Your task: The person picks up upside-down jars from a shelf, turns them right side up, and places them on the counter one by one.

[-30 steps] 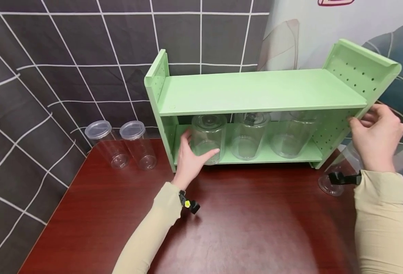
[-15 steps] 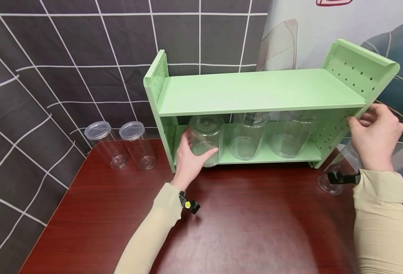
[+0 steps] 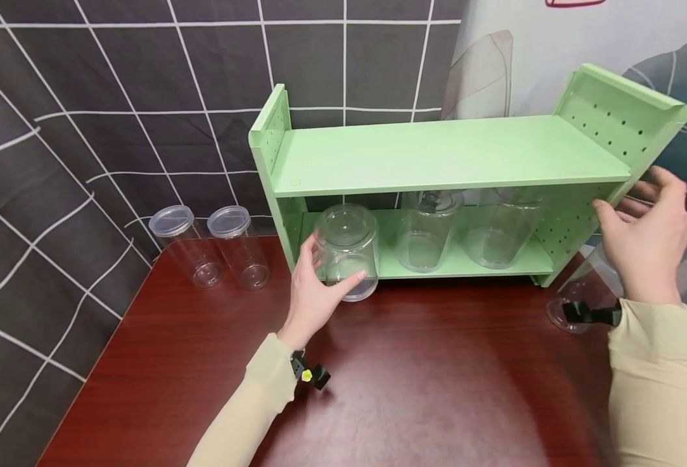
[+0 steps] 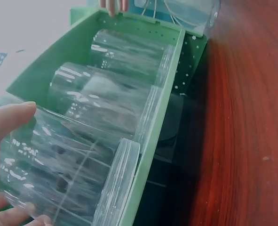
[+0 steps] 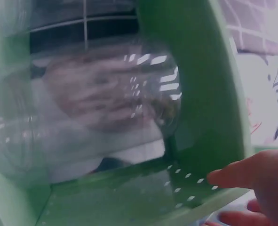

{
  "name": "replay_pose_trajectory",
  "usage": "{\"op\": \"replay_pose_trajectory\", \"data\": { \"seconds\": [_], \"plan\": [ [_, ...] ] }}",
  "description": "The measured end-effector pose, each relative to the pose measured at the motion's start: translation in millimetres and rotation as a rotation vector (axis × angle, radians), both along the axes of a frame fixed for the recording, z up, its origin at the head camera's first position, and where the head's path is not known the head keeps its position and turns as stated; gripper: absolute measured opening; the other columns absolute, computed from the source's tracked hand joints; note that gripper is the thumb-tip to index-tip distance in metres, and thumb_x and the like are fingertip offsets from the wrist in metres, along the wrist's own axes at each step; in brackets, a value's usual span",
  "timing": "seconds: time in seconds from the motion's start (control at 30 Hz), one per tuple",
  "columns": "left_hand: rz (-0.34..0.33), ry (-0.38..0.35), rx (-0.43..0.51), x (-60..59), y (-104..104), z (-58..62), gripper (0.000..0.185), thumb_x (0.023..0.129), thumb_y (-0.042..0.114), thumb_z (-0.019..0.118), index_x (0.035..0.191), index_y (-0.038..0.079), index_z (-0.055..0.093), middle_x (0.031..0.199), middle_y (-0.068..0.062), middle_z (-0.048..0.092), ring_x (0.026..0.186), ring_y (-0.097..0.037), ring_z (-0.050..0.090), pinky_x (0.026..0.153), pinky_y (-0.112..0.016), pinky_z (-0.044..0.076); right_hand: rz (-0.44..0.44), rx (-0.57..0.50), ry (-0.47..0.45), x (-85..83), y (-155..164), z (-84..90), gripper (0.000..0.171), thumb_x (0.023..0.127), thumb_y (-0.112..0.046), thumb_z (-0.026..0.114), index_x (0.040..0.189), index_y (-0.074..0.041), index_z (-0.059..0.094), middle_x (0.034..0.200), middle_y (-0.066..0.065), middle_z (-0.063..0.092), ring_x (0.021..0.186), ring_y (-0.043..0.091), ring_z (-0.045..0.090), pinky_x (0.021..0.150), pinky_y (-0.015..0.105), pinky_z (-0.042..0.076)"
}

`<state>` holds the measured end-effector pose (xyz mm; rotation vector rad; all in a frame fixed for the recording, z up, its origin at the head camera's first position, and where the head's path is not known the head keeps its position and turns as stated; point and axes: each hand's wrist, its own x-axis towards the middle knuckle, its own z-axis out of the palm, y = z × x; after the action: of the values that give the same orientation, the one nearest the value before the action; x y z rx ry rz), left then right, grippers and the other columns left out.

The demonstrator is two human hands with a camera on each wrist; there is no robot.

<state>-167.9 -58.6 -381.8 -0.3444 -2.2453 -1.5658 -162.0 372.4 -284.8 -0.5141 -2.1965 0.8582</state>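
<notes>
A clear plastic jar (image 3: 348,243) with a thick ring at its lower end leans at the left of the green shelf's lower tier. My left hand (image 3: 314,288) holds it from the left, thumb across its front. Its lower end reaches past the front edge. At the far right, my right hand (image 3: 652,227) is at the green shelf (image 3: 454,155), around its side panel. In the right wrist view, the thumb (image 5: 233,174) lies against the panel's inner, perforated face and the blurred fingers are outside. Two more clear jars, middle (image 3: 427,233) and right (image 3: 501,233), stand on the lower tier.
Two slim clear canisters with lids, an outer one (image 3: 188,246) and an inner one (image 3: 239,246), stand left of the shelf. Another clear container (image 3: 582,298) stands right, partly behind my right wrist. A gridded dark backdrop (image 3: 162,78) hangs behind the red-brown table (image 3: 425,376).
My left hand has drawn the left jar forward and slightly left, out over the shelf's front edge. My right fingers have spread wider, while the thumb stays at the panel.
</notes>
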Motion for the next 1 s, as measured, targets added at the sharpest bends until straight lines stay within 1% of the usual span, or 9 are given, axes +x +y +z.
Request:
{"op": "replay_pose_trajectory", "data": {
  "seconds": [0.1,0.27,0.33,0.4,0.5,0.57,0.7,0.8,1.0],
  "plan": [
    [-0.007,0.002,0.005,6.9,-2.0,1.0,0.095,0.076,0.041,0.091,0.152,0.017,0.038,0.141,0.001,0.051,0.128,-0.016,0.051,0.108,-0.034,0.043,0.0,-0.029,0.081,12.3,-14.7,3.6,0.068,0.096,-0.023,0.066,0.155,-0.025,0.032,0.152,-0.003,0.046,0.13,0.005,0.05,0.108,0.018,0.039],
    [-0.018,0.02,-0.003,15.6,-3.5,1.7,0.092,0.075,0.041,0.091,0.15,0.02,0.04,0.138,0.004,0.053,0.124,-0.016,0.054,0.106,-0.036,0.046,0.126,-0.023,0.299,31.6,-47.6,11.5,0.063,0.09,-0.012,0.074,0.147,-0.016,0.048,0.141,-0.005,0.054,0.124,0.009,0.054,0.106,0.021,0.042],
    [-0.033,0.031,-0.01,18.6,-3.2,1.5,0.093,0.075,0.041,0.091,0.15,0.02,0.04,0.138,0.004,0.053,0.124,-0.017,0.055,0.105,-0.036,0.047,0.262,-0.084,0.385,38.5,-61.2,11.3,0.059,0.088,-0.004,0.075,0.143,-0.01,0.053,0.135,0.001,0.059,0.119,0.013,0.058,0.103,0.022,0.045],
    [-0.048,0.042,-0.015,21.6,-2.6,0.9,0.094,0.075,0.042,0.091,0.15,0.021,0.04,0.14,0.005,0.052,0.125,-0.016,0.055,0.105,-0.034,0.048,0.463,-0.225,0.46,43.5,-72.7,8.1,0.055,0.087,0.004,0.074,0.138,-0.003,0.057,0.13,0.01,0.063,0.116,0.018,0.061,0.1,0.022,0.048],
    [-0.068,0.06,-0.018,26.9,-1.7,-0.3,0.094,0.074,0.043,0.092,0.15,0.023,0.04,0.141,0.008,0.051,0.126,-0.013,0.054,0.105,-0.032,0.048,0.746,-0.406,0.49,46.6,-87.0,-1.1,0.056,0.083,0.017,0.072,0.136,0.007,0.057,0.126,0.021,0.065,0.114,0.024,0.063,0.096,0.023,0.052],
    [-0.083,0.073,-0.02,30.7,-0.8,-1.1,0.094,0.073,0.043,0.092,0.15,0.025,0.04,0.141,0.01,0.051,0.128,-0.011,0.052,0.105,-0.031,0.048,0.874,-0.413,0.419,47.2,-95.3,-8.5,0.061,0.081,0.022,0.071,0.138,0.007,0.055,0.127,0.024,0.064,0.116,0.026,0.063,0.096,0.024,0.052],
    [-0.121,0.1,-0.033,39.8,2.0,-0.1,0.095,0.072,0.041,0.094,0.15,0.024,0.04,0.139,0.009,0.051,0.126,-0.013,0.053,0.103,-0.032,0.049,1.006,-0.155,0.181,48.3,-114.0,-24.6,0.082,0.074,0.019,0.081,0.147,-0.005,0.051,0.137,0.016,0.06,0.125,0.024,0.057,0.103,0.027,0.048],
    [-0.156,0.121,-0.044,46.3,4.7,2.1,0.096,0.071,0.038,0.094,0.15,0.021,0.041,0.139,0.006,0.051,0.126,-0.015,0.052,0.102,-0.033,0.05,1.094,0.007,0.031,48.6,-127.5,-39.7,0.093,0.072,0.001,0.092,0.152,-0.014,0.046,0.146,0.007,0.054,0.132,0.022,0.051,0.108,0.027,0.043],
    [-0.215,0.153,-0.061,55.2,7.5,5.2,0.096,0.072,0.034,0.094,0.15,0.021,0.04,0.139,0.005,0.049,0.126,-0.016,0.05,0.101,-0.036,0.052,1.233,0.09,-0.189,44.4,-148.7,-74.2,0.114,0.067,-0.04,0.097,0.159,-0.016,0.033,0.157,0.002,0.042,0.14,0.022,0.043,0.114,0.036,0.039]
  ]
}}
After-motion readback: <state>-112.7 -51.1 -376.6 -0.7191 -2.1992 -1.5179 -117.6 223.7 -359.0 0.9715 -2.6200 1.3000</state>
